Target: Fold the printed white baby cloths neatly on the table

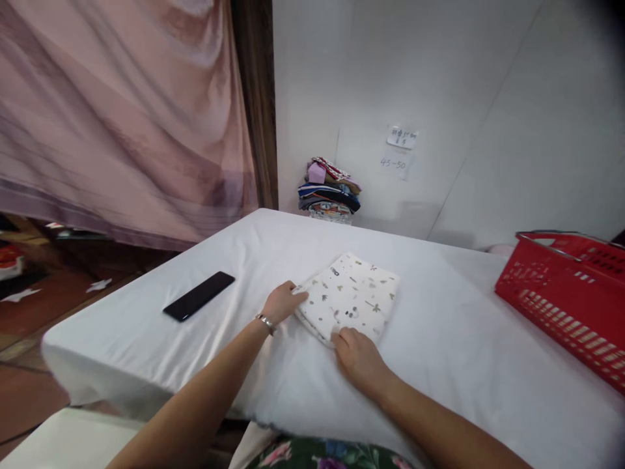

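Observation:
A white cloth (359, 293) with small printed figures lies folded into a flat, roughly square bundle on the white-covered table (449, 365). At its left corner, my left hand (283, 302) grips the edge with the thumb on top and the other fingers out of sight. My right hand (360, 357) pinches the near edge, thumb and fingers closed on the fabric. Several layers show along the edge between my hands. A bracelet (266, 322) circles my left wrist.
A black phone (199, 296) lies left of the cloth. On the right stands a red plastic basket (566, 286) with a metal handle. Folded clothes (329, 189) are stacked beyond the far edge, against the white wall (415, 78). A pink curtain (127, 111) hangs at the left.

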`<state>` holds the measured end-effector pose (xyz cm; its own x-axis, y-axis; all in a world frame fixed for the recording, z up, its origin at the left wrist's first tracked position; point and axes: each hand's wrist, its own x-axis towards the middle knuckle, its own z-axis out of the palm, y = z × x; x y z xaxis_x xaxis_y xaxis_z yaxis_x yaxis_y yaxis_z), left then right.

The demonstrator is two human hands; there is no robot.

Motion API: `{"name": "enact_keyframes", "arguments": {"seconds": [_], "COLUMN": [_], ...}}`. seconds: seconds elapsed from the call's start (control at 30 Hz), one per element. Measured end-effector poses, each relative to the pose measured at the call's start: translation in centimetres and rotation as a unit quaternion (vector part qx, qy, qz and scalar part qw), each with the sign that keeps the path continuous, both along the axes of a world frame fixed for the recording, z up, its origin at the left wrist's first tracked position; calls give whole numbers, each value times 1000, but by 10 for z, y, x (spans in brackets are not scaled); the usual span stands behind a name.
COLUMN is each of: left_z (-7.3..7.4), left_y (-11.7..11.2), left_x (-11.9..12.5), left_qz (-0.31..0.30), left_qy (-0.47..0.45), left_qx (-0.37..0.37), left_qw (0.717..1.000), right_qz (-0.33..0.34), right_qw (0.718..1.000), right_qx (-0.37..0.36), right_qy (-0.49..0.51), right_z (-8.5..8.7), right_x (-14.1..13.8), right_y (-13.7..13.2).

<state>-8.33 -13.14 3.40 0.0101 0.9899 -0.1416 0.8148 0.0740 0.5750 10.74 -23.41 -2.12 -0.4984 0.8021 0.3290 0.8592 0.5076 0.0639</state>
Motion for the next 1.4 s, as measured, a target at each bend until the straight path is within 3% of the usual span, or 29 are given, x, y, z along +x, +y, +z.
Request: {"name": "enact_keyframes", "arguments": {"seconds": [0.17,0.27,0.37,0.47,0.53,0.63,0.7,0.83,0.97,1.13,1.27,1.4], "left_z": [-15,-25,-27,-31,-38,-51,-56,-57,-58,-64,-64,-63], "left_y": [1,3,4,4,4,4,3,1,1,3,3,3], "left_x": [-7,-5,9,27,36,39,37,36,37,37,35,34], "left_qz": [-11,-23,-74,-187,-220,-194,-179,-175,-175,-178,-181,-183], "left_qy": [44,102,141,154,171,198,207,215,209,197,181,167], "left_qx": [29,106,233,306,295,250,241,230,239,242,245,239], "left_qw": [999,989,959,921,914,928,931,933,932,933,935,939], "right_qz": [15,52,41,-57,-140,-247,-277,-272,-236,-220,-220,-207], "right_qw": [997,986,981,985,980,955,941,940,951,924,910,898], "right_qx": [-63,-127,-133,-104,-96,-144,-183,-192,-143,-163,-207,-247], "right_qy": [37,98,132,124,107,77,66,73,140,267,284,301], "right_z": [5,15,25,27,22,8,-2,-8,11,28,21,18], "right_x": [1,15,39,68,87,109,118,125,120,99,88,88], "right_y": [-5,0,26,72,103,133,142,144,155,201,240,256]}}
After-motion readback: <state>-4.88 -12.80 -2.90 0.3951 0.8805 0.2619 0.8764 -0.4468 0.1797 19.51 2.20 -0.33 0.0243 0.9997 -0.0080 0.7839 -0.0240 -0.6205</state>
